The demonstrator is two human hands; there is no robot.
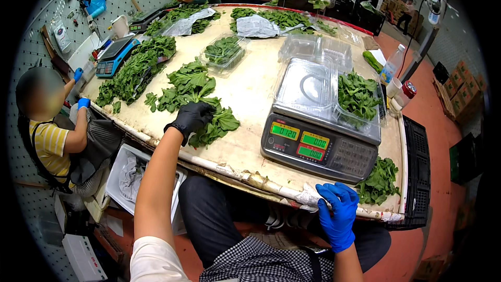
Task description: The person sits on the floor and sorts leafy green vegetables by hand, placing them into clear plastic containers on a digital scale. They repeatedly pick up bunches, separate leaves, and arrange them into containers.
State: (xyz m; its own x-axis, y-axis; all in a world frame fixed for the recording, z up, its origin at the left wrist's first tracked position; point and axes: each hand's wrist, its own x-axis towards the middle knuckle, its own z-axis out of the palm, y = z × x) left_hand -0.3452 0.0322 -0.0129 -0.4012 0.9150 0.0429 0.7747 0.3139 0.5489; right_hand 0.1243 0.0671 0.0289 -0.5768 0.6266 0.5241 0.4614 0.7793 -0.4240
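My left hand [193,119], in a black glove, rests with curled fingers on a loose pile of leafy greens [193,80]. Whether any leaf is pinched in it is hidden. My right hand [338,213], gloved in blue, is at the table's front edge, fingers somewhat apart, holding nothing. Beyond it stands a digital scale [321,145] with lit displays. On its metal pan sit an empty clear plastic container [305,82] and, to the right, a clear tub filled with greens [358,96]. A small bunch of greens [379,182] lies beside the scale's right front corner.
A filled clear tub [225,53] and a long heap of greens [137,70] lie farther left, near a blue scale [117,55]. A co-worker [58,133] sits at left. A bottle [392,64] and red-lidded jar [405,94] stand at the right edge. Two people work opposite.
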